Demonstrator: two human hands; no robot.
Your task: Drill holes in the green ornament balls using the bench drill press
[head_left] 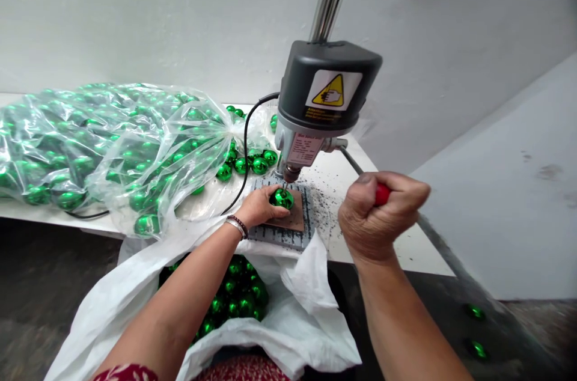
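My left hand (261,207) pinches a shiny green ball ornament (282,198) between thumb and fingers, on a brown board (293,219) over the grey base (309,237) of a small drill press (327,89). The drill bit (286,185) points down at the top of this ball; whether it has entered cannot be made out. To the right, my right hand (378,213) is wrapped around the red knob (382,194) of the press's feed lever (351,160). Dark shavings (327,207) are scattered on and around the base.
A clear plastic bag (90,146) full of green balls covers the table's left side. Several loose balls (259,165) sit by the black cable (246,152). Below, an open white sack (311,297) holds more. Two balls (476,350) lie on the floor at right.
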